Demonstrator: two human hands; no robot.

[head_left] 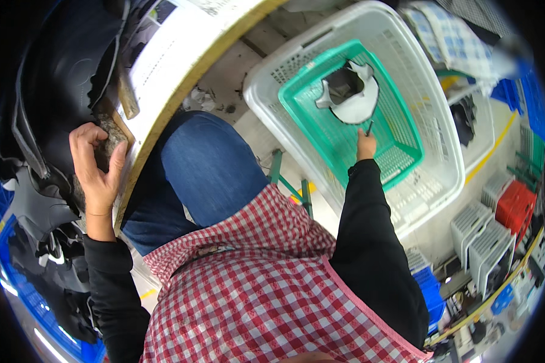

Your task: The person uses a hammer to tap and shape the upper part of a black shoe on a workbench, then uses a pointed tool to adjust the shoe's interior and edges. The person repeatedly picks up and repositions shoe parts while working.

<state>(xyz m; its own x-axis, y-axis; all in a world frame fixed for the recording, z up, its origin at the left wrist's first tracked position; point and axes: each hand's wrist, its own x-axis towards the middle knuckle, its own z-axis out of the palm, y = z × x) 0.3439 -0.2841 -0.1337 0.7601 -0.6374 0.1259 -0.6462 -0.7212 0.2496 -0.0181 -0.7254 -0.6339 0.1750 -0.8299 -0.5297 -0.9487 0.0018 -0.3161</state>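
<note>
Green basket [345,130] below right hand [366,146], fingers pinching a thin tool; left hand [97,169] curls on dark rough piece [108,145].

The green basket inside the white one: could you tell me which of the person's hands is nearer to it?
Right. The right hand reaches over the green basket; the left hand rests far off at the table edge.

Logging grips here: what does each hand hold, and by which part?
Right hand pinches a thin dark tool by its lower end; left hand grips a rough grey-brown block around its side.
</note>
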